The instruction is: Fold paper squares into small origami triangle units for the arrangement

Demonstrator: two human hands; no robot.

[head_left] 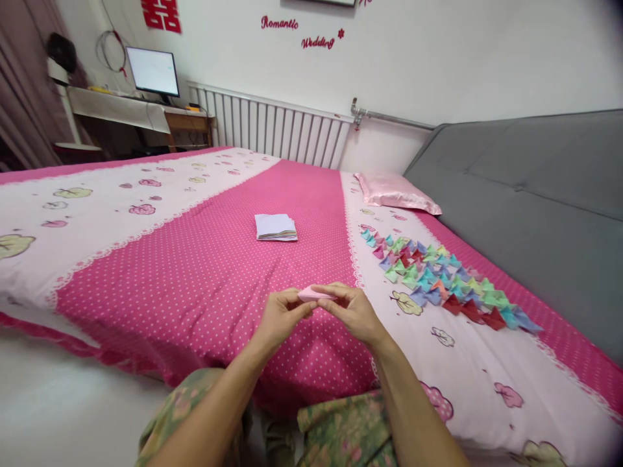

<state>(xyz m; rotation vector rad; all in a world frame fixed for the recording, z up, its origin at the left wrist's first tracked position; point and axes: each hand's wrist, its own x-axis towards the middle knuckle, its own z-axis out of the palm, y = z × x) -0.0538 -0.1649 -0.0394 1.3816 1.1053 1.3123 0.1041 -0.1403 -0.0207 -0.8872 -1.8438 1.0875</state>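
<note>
Between my two hands is a small piece of folded pink paper [308, 294], held above the near part of the bed. My left hand [281, 316] pinches its left end between thumb and fingers. On the other end, the fingers and thumb of my right hand [354, 312] are closed, covering part of the paper. The finer folds are too small to make out. Farther back on the bed lies a stack of square paper sheets [275, 227], white on top with coloured edges below. To the right stand rows of several small folded paper boats [438, 275] in many colours.
The bed's pink and white bedspread [209, 246] spreads out before me. A pink pillow [396, 192] rests near the grey headboard [530, 188]. Beyond the bed are a white radiator [277, 123] and a desk [121, 107] with a monitor [153, 71].
</note>
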